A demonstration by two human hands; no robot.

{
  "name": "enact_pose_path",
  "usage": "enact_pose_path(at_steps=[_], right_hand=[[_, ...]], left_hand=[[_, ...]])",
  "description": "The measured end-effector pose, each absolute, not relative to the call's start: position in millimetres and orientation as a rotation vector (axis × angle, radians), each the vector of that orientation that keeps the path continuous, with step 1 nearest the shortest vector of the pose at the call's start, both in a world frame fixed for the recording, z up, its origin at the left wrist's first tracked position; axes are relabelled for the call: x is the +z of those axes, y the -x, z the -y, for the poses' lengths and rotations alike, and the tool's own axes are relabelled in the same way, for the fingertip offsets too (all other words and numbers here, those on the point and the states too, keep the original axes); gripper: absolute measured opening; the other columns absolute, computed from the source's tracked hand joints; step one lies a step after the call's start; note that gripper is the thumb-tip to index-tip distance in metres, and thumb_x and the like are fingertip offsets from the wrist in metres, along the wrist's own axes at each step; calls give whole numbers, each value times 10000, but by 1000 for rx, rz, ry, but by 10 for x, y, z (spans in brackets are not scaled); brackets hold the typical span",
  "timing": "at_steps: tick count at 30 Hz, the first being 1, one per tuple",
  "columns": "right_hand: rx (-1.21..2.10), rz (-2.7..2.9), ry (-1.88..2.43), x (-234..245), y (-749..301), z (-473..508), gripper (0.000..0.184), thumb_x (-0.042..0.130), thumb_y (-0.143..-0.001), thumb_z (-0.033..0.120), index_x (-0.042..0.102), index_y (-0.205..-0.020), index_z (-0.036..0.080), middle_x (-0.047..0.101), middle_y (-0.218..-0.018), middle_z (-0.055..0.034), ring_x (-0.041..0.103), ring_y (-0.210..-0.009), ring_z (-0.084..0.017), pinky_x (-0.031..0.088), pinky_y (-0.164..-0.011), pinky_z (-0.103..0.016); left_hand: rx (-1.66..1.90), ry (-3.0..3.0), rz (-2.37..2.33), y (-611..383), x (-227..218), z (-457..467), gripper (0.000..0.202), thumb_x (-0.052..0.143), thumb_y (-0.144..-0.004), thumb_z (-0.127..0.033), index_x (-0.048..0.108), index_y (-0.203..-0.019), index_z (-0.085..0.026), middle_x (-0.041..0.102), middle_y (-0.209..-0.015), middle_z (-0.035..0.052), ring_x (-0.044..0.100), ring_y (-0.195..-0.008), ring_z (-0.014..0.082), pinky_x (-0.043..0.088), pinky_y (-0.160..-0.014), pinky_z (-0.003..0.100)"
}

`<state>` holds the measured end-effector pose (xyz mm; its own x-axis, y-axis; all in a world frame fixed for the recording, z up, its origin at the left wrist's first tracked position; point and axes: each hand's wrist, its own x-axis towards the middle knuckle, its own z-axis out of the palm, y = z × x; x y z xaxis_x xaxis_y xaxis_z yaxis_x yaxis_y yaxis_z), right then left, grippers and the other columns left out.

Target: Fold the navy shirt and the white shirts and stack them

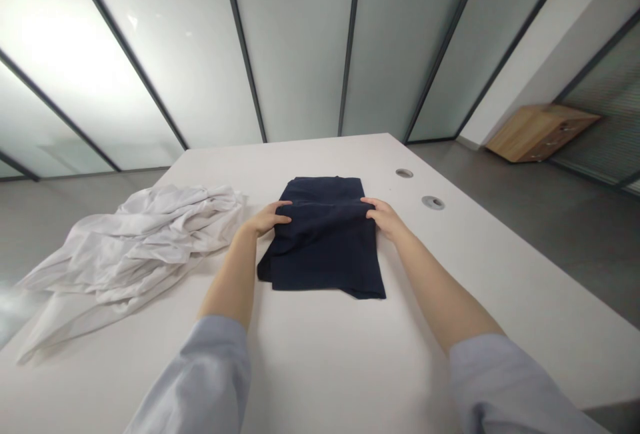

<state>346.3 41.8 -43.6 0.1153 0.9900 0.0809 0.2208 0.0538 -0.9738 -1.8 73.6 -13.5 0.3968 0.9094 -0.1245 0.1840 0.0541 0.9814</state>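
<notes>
A dark navy piece of cloth (325, 254), folded into a rough rectangle, lies on the white table (320, 354) in front of me. What kind of garment it is, I cannot tell. My left hand (267, 217) grips its left edge, thumb and fingers closed on the fabric. On the opposite edge, my right hand (384, 216) pinches the cloth in the same way. Between the two hands the fabric is lifted slightly into a crosswise ridge. The near part lies flat, with uneven corners at the lower left and lower right.
A crumpled heap of white cloth (145, 241) covers the table's left side and reaches its edge. Two round grommets (433, 203) are set in the tabletop at the right. Frosted glass panels (300, 47) stand behind; a wooden cabinet (540, 133) is at the far right.
</notes>
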Motion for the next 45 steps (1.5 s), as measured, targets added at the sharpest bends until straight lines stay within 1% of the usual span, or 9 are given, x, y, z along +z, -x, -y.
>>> enact_pose_path(at_steps=[4, 10, 13, 17, 20, 28, 31, 36, 45], right_hand=[[880, 1496, 1460, -247, -3547, -466, 527, 529, -568, 82, 703, -1051, 199, 709, -1140, -53, 623, -1088, -234, 440, -1004, -375], [483, 1861, 1555, 231, -3575, -889, 223, 561, -694, 117, 706, -845, 194, 726, -871, -55, 653, -855, -236, 503, -841, -369], [88, 1888, 1511, 570, -3542, -1164, 152, 566, -743, 157, 687, -828, 193, 696, -891, -85, 625, -907, -261, 493, -861, -407], [-355, 1761, 1319, 952, -3475, -1254, 202, 524, -805, 175, 655, -958, 183, 605, -1208, -147, 513, -1164, -316, 396, -1002, -508], [-459, 1806, 1240, 911, -3435, -1051, 216, 511, -803, 150, 629, -978, 197, 529, -1343, -139, 430, -1269, -330, 336, -1051, -542], [-9, 2328, 1265, -340, -3373, -285, 255, 520, -687, 62, 633, -857, 215, 675, -1169, -98, 570, -1174, -275, 444, -983, -445], [178, 2274, 1315, -580, -3385, -208, 334, 524, -698, 77, 650, -980, 204, 686, -1161, -101, 633, -1075, -251, 480, -949, -410], [217, 2178, 1301, -674, -3429, -242, 454, 592, -750, 194, 637, -1202, 207, 633, -1283, -119, 596, -1173, -275, 438, -1032, -457], [489, 1970, 1335, -568, -3428, -213, 244, 586, -803, 218, 742, -991, 234, 687, -1201, -75, 592, -1183, -260, 423, -1052, -457]], left_hand=[[634, -1755, -1129, 50, 96, -792, 608, 757, -577, -309, 658, -1160, -170, 701, -1110, 70, 630, -1031, 267, 492, -923, 408], [360, -2273, -1389, 58, 665, -1095, 320, 591, -746, -406, 695, -928, -163, 709, -872, 51, 649, -838, 252, 502, -790, 360], [463, -2539, -1578, 13, 980, -1270, 309, 564, -778, -370, 677, -970, -156, 674, -985, 97, 603, -1002, 295, 462, -904, 420], [922, -2701, -1810, -65, 1287, -1251, 334, 580, -780, -287, 621, -1088, -166, 498, -1345, 141, 385, -1302, 339, 338, -1054, 499], [938, -2740, -1870, -93, 1224, -1015, 366, 583, -768, -215, 571, -1133, -186, 461, -1394, 134, 340, -1340, 328, 307, -1077, 494], [97, -2549, -1883, -14, 19, -310, 326, 601, -744, -185, 538, -1064, -196, 672, -1034, 111, 624, -1030, 280, 444, -906, 388], [204, -2415, -1959, 24, -195, -190, 372, 566, -777, -178, 515, -1146, -195, 673, -1077, 113, 636, -1025, 268, 473, -861, 359], [407, -2462, -1790, 78, -244, -138, 567, 528, -768, -124, 484, -1328, -197, 593, -1309, 112, 563, -1194, 262, 439, -1001, 369], [772, -2126, -1642, 197, -275, -231, 506, 595, -697, -230, 612, -1200, -184, 704, -1088, 88, 646, -1016, 288, 489, -921, 400]])
